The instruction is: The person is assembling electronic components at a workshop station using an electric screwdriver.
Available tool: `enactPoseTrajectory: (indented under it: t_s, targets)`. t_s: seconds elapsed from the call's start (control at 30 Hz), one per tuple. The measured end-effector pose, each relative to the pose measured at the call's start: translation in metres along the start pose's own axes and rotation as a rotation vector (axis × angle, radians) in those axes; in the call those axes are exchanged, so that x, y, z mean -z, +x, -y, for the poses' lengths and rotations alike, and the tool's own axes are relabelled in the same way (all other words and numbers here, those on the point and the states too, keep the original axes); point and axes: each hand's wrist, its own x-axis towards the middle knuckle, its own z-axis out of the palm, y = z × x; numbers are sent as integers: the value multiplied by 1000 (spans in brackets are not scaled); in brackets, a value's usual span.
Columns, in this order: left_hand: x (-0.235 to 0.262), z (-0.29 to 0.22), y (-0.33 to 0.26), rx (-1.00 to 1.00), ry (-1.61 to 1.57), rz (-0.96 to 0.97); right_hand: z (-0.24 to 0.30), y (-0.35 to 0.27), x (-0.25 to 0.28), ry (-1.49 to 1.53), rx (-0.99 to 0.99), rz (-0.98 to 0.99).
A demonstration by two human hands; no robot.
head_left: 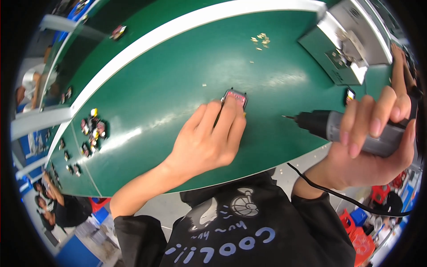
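My left hand [207, 135] rests on the green table with its fingers curled over a small dark-framed device [239, 95] with a pinkish-red face. The fingers hide most of the device, and a bit of yellow shows at its side. In my right hand [371, 133] is a grey and black electric screwdriver [316, 123], gripped round its body. Its thin bit points left toward the device, well apart from it. A black cable [329, 192] runs beneath my right wrist.
Small pale pieces [263, 39] lie scattered at the back. A whitish metal box [318, 42] with a mechanism on its front stands back right, near a small dark object [350, 95] and another person's arm [399, 73]. Several similar devices [94, 129] cluster at left.
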Motion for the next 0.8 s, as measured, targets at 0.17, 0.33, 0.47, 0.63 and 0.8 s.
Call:
enactPoseTrajectory:
  t_s: [0.17,0.33,0.47,0.63,0.8]
  targets:
    - [18,13,-12,293,2,128,0,-5,3,21,13,-86]
    - [66,31,-48,559,80,130,2,-7,6,40,8,-80]
    - [107,69,-122,1054,344,246,6,-6,1,67,13,-96]
    - [110,70,-172,1002,353,282,4,-4,-6,79,15,-83]
    - [92,40,-146,997,77,160,3,-8,-20,20,15,-65]
